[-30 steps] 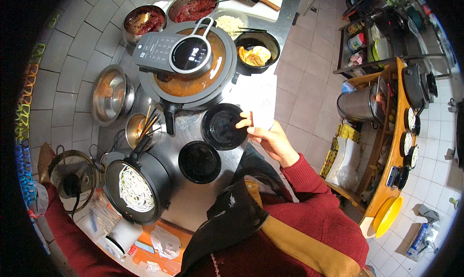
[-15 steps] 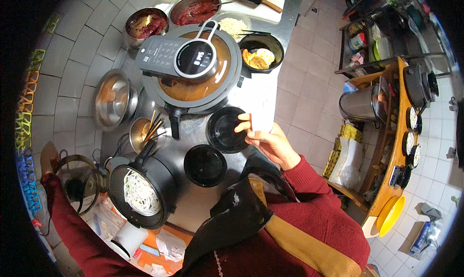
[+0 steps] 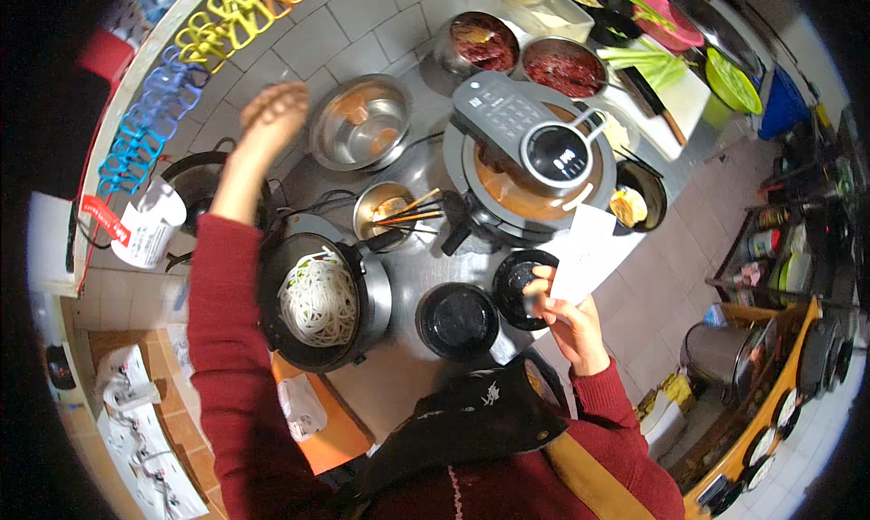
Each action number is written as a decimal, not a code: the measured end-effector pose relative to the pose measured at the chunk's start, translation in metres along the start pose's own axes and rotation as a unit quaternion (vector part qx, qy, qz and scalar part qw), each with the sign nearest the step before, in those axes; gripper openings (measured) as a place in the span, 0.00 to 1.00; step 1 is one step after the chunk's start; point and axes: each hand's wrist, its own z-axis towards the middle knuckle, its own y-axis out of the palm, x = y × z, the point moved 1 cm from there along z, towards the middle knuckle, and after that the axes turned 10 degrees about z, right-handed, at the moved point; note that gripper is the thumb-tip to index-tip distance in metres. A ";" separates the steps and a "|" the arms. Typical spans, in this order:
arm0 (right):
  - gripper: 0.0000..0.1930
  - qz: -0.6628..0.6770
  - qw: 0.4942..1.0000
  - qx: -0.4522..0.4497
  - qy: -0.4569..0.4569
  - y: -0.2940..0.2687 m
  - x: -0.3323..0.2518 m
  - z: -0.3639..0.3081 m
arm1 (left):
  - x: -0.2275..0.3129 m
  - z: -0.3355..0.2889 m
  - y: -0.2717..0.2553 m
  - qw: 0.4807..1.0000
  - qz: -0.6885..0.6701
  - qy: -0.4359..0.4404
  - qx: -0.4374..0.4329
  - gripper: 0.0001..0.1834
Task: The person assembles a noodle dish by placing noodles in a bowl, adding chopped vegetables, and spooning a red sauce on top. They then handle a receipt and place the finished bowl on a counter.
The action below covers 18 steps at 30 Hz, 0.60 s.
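White paper slip [image 3: 584, 252]: pinched between the thumb and fingers of the right grip [image 3: 575, 331]. It stands out from the fingertips near the right edge of the steel desk [image 3: 412, 271], beside the lower right of a grey-rimmed glass lid [image 3: 503, 184] in this view. A round black bowl [image 3: 509, 289] sits below the same fingers, partly hidden by them; a second black bowl [image 3: 458, 320] stands just beside it, to the left.

Left grip [image 3: 275, 116]: raised on the wall side, between a row of coloured plastic clips [image 3: 231, 26] and a steel basin [image 3: 390, 130]. The fingers appear curled, but the hand is blurred; whether it holds anything cannot be told.

Frying pan [image 3: 272, 289]: on the left, near the left sleeve [image 3: 231, 339], loaded with white noodles [image 3: 319, 298]. Neither hand is on it. A small steel pot [image 3: 365, 213] with chopsticks in it stands near the pan handle.

Assessment: the step in hand is judged to be handling the slip, with the left arm extended apart from it. In this reviewer's judgement, the next move calls for a light pinch on the slip, clear of the lid, and for the left sleeve to clear the pan rim.
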 end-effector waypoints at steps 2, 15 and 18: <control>0.26 -0.015 1.000 -0.006 0.010 0.004 0.001 0.005 | 0.011 0.037 0.037 0.998 -0.022 -0.051 -0.030 0.26; 0.21 -0.021 0.994 0.095 -0.041 -0.003 -0.018 0.011 | 0.005 0.178 0.264 0.993 -0.009 -0.116 0.017 0.12; 0.22 -0.039 0.992 0.113 -0.038 -0.003 -0.019 0.022 | -0.006 0.182 0.261 0.994 0.061 -0.069 0.052 0.11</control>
